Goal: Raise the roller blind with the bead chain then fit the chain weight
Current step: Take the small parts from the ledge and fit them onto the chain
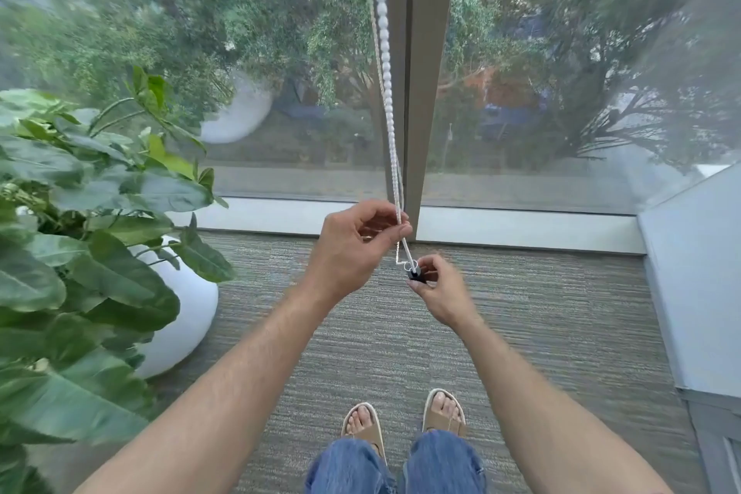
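Observation:
A white bead chain (385, 64) hangs down in front of the brown window post (425, 72). My left hand (353, 249) pinches both strands of the chain low down, just above its bottom loop. Below it, my right hand (437, 289) holds a small black chain weight (415, 274) with a metal ring on top, right at the loop's lowest point. The roller blind itself is out of view; the glass shows bare down to the sill.
A large leafy plant (80, 237) in a round white pot (188, 309) stands close on the left. A pale wall (697, 285) closes the right side. Grey carpet (541, 333) lies underfoot, with my sandalled feet at the bottom.

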Action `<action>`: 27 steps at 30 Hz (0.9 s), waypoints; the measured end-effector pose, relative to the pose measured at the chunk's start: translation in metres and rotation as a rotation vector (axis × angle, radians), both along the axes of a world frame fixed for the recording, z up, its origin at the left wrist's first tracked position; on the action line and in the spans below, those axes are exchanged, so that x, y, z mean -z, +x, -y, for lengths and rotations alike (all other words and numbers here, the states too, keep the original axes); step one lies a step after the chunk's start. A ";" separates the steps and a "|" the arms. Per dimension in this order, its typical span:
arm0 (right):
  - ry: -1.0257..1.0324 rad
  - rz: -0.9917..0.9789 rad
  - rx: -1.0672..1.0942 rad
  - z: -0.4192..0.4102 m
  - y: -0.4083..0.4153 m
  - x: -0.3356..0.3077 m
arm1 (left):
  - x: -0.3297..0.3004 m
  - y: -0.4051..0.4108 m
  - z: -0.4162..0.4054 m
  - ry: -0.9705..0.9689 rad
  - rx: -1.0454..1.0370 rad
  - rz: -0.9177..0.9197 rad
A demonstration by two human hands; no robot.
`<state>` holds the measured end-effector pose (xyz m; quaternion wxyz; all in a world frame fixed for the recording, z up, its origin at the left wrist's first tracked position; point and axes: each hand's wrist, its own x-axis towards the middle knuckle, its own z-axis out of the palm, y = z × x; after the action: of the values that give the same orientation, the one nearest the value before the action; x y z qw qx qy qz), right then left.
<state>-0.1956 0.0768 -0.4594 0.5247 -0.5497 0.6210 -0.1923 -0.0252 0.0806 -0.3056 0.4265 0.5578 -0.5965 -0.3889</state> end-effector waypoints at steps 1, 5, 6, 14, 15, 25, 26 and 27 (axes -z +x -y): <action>-0.001 -0.012 0.001 0.000 0.000 0.011 | 0.009 0.000 0.001 -0.003 0.008 0.001; 0.012 -0.034 0.019 0.001 0.003 0.052 | 0.042 0.000 0.003 -0.010 0.018 -0.009; 0.021 -0.036 0.021 0.002 0.004 0.062 | 0.050 0.000 0.004 -0.011 0.021 -0.011; 0.136 -0.051 0.069 0.009 0.011 0.130 | 0.093 0.003 0.008 -0.033 0.016 -0.010; 0.145 -0.053 0.074 0.011 0.012 0.138 | 0.097 0.005 0.008 -0.037 0.020 -0.014; 0.200 -0.135 0.069 0.017 0.025 0.187 | 0.128 0.016 0.012 -0.054 0.063 -0.005; 0.203 -0.131 0.076 0.017 0.027 0.190 | 0.131 0.017 0.012 -0.051 0.067 0.005; 0.199 -0.127 0.082 0.017 0.029 0.192 | 0.133 0.017 0.012 -0.049 0.073 0.013</action>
<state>-0.1663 0.0594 -0.6515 0.5278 -0.4802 0.6910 -0.1156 -0.0086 0.0691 -0.4381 0.4215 0.5276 -0.6285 -0.3860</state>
